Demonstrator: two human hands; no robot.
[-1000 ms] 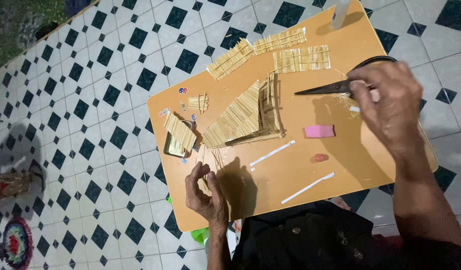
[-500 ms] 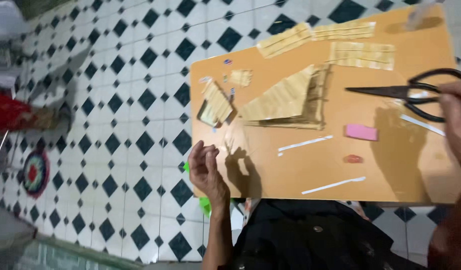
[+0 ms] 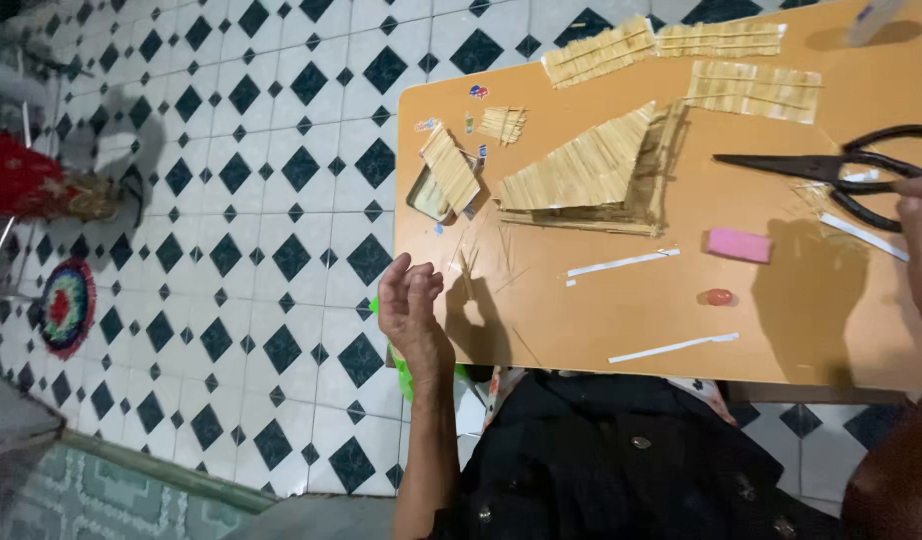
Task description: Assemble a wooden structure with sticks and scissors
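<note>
Holding the black scissors [image 3: 841, 172] by the handle loops, the right hand [image 3: 921, 225] sits at the right edge of the orange board [image 3: 601, 320], blades closed and pointing toward the stick-built roof piece [image 3: 586, 170]; its grip is partly out of view. The left hand [image 3: 411, 310] hovers half-open and empty at the board's near-left edge. Judged step: tool pickup; next calls for presenting stock to the blades

Board [image 3: 621, 330] set over tiled floor [image 3: 231, 200], with scissors [image 3: 841, 170] toward its right edge.
Stick model [image 3: 591, 170] near board's middle; three stick mats [image 3: 751, 90] along far edge; eraser [image 3: 738, 244] right of model, paper strips [image 3: 621, 264] nearer (one near front edge). Left hand [image 3: 413, 310] at board's near left edge; right hand [image 3: 921, 240] at scissors' handles.
</note>
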